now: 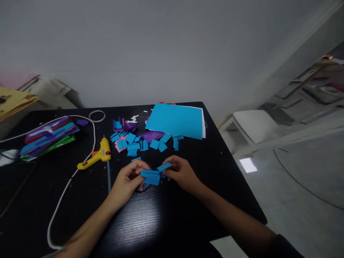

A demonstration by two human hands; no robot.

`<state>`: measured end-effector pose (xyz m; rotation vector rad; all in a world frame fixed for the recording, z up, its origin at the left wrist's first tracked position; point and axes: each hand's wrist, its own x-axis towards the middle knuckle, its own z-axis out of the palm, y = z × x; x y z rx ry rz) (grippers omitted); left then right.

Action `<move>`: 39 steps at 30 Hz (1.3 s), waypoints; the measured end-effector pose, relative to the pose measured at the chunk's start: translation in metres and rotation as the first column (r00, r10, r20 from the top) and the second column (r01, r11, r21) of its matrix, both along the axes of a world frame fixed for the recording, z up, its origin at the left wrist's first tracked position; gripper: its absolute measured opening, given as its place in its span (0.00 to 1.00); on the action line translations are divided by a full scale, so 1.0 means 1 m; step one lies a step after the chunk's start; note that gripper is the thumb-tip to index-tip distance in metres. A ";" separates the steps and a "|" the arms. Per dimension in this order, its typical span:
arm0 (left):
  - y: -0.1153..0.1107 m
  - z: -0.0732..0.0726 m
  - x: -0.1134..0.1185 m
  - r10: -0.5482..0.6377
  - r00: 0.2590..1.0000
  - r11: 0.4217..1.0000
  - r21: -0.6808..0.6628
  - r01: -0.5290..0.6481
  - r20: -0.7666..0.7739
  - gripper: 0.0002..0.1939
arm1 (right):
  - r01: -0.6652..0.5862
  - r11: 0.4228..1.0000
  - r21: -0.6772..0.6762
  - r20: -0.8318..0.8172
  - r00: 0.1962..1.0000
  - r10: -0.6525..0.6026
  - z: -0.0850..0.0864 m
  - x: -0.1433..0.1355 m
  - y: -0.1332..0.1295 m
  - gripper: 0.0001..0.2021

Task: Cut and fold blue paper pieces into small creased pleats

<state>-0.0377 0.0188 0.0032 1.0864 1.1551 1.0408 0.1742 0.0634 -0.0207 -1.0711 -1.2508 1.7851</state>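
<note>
Near the middle of the black table, my left hand [130, 179] pinches a folded blue paper piece [151, 177] between thumb and fingers. Just to its right, my right hand [179, 170] grips a smaller blue paper piece [164, 166] that meets the folded one. Several small folded blue pieces [133, 146] lie beyond my hands, some over pink paper [118, 145]. Behind them are folded purple pieces [129, 126] and a large blue sheet [176, 120] on top of white paper.
A yellow glue gun [100, 154] with a white cord [60, 200] lies left of my hands, a glue stick [109, 175] beside it. Stacked coloured sheets [49, 138] and a tape ring [97, 115] are farther left. A white stool [255, 125] stands right of the table [188, 215].
</note>
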 end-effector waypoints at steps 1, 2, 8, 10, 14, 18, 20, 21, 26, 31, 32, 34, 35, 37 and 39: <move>0.000 0.000 0.001 -0.018 1.000 1.000 -0.008 0.018 0.002 0.13 | 0.003 1.000 0.005 0.012 1.000 -0.003 0.000 -0.001 -0.001 0.11; 0.000 0.000 0.001 -0.031 0.999 0.999 -0.015 0.031 0.007 0.12 | 0.005 1.000 0.013 0.024 1.000 -0.006 0.000 -0.002 -0.001 0.10; -0.001 0.000 0.003 -0.046 0.998 0.998 -0.037 0.047 0.047 0.13 | 0.001 0.998 0.060 0.084 0.996 -0.006 -0.003 -0.003 -0.002 0.08; 0.000 0.001 0.003 -0.039 0.999 0.998 -0.052 0.040 0.033 0.14 | -0.006 0.998 0.068 0.079 0.997 0.001 -0.005 -0.004 -0.003 0.07; 0.001 -0.001 0.002 0.003 1.000 0.997 -0.077 -0.004 -0.013 0.13 | -0.038 0.998 0.058 0.052 0.998 0.035 -0.006 -0.005 -0.007 0.06; 0.002 -0.008 0.003 0.038 0.998 0.997 -0.061 -0.041 -0.054 0.11 | -0.041 0.998 0.040 0.037 0.999 0.039 -0.003 -0.006 -0.009 0.09; 0.002 -0.011 0.003 0.051 0.996 0.997 -0.053 -0.055 -0.071 0.11 | -0.045 0.998 0.036 0.027 0.999 0.044 0.000 -0.005 -0.009 0.10; 0.003 -0.012 0.003 0.058 0.996 0.997 -0.052 -0.061 -0.072 0.10 | -0.049 0.998 0.035 0.024 0.999 0.048 0.001 -0.005 -0.009 0.10; 0.007 -0.012 -0.001 0.062 0.998 0.995 -0.081 -0.064 -0.031 0.12 | -0.097 0.995 -0.007 -0.051 0.994 0.097 0.006 -0.002 -0.006 0.12; 0.008 -0.007 -0.001 0.079 0.997 0.992 -0.097 -0.079 -0.010 0.15 | -0.178 0.984 -0.011 -0.158 0.972 0.174 0.010 0.000 -0.005 0.12; 0.008 -0.006 0.000 0.081 0.997 0.992 -0.098 -0.081 -0.004 0.15 | -0.193 0.981 -0.002 -0.173 0.966 0.190 0.010 0.000 -0.005 0.12; 0.007 -0.005 0.001 0.080 0.997 0.992 -0.102 -0.080 0.002 0.16 | -0.220 0.975 0.012 -0.178 0.959 0.219 0.010 0.000 -0.005 0.14; 0.007 -0.005 0.001 0.080 0.997 0.991 -0.103 -0.080 0.001 0.16 | -0.230 0.973 0.013 -0.172 0.958 0.229 0.009 0.000 -0.004 0.14; 0.007 -0.004 0.002 0.078 0.997 0.991 -0.105 -0.079 -0.011 0.15 | -0.244 0.970 0.011 -0.164 0.956 0.242 0.006 0.000 -0.004 0.15; 0.007 -0.004 0.001 0.071 0.997 0.991 -0.109 -0.073 -0.023 0.14 | -0.244 0.970 0.005 -0.167 0.956 0.241 0.003 0.000 -0.004 0.16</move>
